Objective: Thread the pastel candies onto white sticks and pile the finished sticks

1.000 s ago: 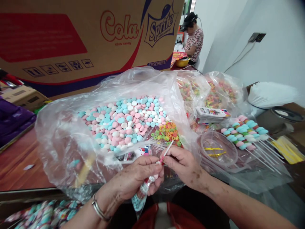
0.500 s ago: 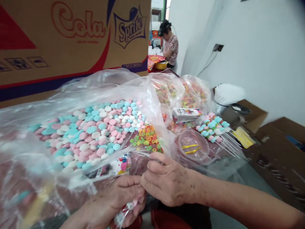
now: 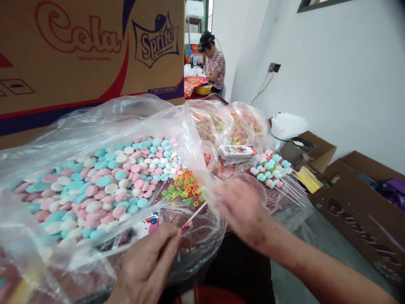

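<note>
My left hand pinches the lower end of a thin white candy stick that slants up to the right. Blurred with motion, my right hand reaches over a clear round plastic tub with its fingers loosely apart and nothing in them. In front of both hands a big clear plastic bag lies open, full of pink, blue and white marshmallow discs and a small heap of coloured ring candies. A printed card lies under the bag's near edge.
A large Cola/Sprite cardboard box stands behind the bag. To the right lie finished marshmallow skewers, a stack of cards, bags of ring candy, yellow strips and open cartons. Another person works at the far end.
My right hand has let go of the stick and swung right toward the clear tub. The left hand now holds the stick alone. The view has shifted right.
</note>
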`<state>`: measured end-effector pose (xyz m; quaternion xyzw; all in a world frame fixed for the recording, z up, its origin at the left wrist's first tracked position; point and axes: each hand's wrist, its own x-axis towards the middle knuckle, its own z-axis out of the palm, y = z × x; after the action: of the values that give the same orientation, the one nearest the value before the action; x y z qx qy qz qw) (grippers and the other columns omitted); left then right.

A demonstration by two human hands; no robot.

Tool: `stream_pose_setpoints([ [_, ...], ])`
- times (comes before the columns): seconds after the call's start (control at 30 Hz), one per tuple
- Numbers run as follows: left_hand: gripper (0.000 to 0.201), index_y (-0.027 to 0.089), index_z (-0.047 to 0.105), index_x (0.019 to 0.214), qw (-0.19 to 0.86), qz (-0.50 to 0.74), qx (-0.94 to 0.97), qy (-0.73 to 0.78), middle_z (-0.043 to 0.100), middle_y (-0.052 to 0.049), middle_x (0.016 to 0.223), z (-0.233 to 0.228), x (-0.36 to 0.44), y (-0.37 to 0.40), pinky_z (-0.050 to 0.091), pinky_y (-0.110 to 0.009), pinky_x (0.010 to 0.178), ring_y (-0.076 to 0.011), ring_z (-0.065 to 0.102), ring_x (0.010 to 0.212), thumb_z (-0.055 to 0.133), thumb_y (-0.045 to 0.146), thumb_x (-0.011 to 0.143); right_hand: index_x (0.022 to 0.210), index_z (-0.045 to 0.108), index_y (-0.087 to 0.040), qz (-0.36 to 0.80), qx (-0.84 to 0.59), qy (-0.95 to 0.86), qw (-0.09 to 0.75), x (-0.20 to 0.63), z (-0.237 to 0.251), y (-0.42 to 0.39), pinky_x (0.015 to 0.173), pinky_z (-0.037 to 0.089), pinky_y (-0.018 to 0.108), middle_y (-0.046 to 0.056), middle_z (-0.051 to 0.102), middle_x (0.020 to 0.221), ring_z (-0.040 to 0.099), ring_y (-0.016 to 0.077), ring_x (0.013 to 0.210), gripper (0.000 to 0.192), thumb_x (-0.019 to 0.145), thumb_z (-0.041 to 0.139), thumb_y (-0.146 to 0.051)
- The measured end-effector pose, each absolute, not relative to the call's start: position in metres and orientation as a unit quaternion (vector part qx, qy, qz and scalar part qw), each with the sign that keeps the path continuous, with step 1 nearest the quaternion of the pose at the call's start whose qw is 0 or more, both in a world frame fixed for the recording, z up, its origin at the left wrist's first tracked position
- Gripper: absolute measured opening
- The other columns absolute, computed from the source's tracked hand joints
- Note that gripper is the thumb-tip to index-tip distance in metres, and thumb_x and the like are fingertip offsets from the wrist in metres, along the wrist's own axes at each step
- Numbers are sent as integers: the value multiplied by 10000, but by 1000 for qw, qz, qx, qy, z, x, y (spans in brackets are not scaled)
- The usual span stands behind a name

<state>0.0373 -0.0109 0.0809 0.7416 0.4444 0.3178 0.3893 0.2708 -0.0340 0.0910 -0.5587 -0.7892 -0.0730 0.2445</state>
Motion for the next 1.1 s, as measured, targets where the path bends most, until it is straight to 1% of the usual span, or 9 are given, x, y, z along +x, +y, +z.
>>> stream_pose_setpoints([
  [0.03,107,254,706,732,425,311,710,466,627,0,605,84,38,-11,424,-221,522,-161,538,550,665,307,815,884,641,-153,-74,-599,-772,200,286,89,-32,853,416,359,94,666,886,568,208,871,245,962,409,-157],
  [0.1,199,214,670,655,524,301,621,499,598,5,578,88,39,-10,374,-195,470,-133,499,523,680,355,795,794,637,-161,-49,-669,-741,33,314,80,-28,838,425,346,94,679,844,598,210,846,273,957,419,-166],
  [0.17,248,188,634,611,601,301,543,503,600,3,581,90,43,-11,339,-178,443,-110,477,498,693,369,770,756,647,-142,-40,-692,-721,-28,332,67,-24,781,433,350,121,690,795,620,233,807,268,936,452,-184],
  [0.33,213,171,622,613,637,299,507,497,628,-4,588,88,53,-14,301,-162,437,-86,484,466,687,311,758,732,683,-122,-21,-700,-709,-82,335,44,-18,730,431,344,143,711,748,657,260,772,185,845,546,-173],
  [0.57,210,168,603,600,660,302,482,491,626,2,588,81,51,-16,311,-164,435,-77,502,443,660,288,763,759,691,-129,-2,-725,-682,-97,332,52,-10,622,417,291,137,708,722,672,244,725,160,815,541,-128],
  [0.7,214,170,601,618,692,314,436,481,628,8,575,81,50,-15,298,-156,415,-72,493,424,691,316,745,824,672,-140,-10,-724,-686,-70,343,63,-15,627,409,300,143,702,810,658,252,757,191,879,499,-197],
  [0.93,239,162,589,630,746,313,390,440,656,1,591,83,55,-12,311,-143,390,-58,493,402,737,320,731,782,551,-184,-12,-683,-729,40,347,79,-28,713,399,284,57,623,813,567,186,789,175,908,431,-194],
  [1.0,233,166,573,637,775,302,377,406,662,-6,583,82,59,-12,338,-151,383,-72,514,392,720,310,746,766,501,-198,37,-662,-738,120,328,78,-29,660,392,255,13,580,753,530,150,710,166,901,409,-171],
  [1.1,200,170,561,656,802,297,367,367,678,-19,589,79,65,-14,359,-157,370,-84,528,377,679,285,769,734,445,-208,203,-603,-716,288,285,74,-30,579,366,220,-38,499,662,477,115,615,165,876,400,-136],
])
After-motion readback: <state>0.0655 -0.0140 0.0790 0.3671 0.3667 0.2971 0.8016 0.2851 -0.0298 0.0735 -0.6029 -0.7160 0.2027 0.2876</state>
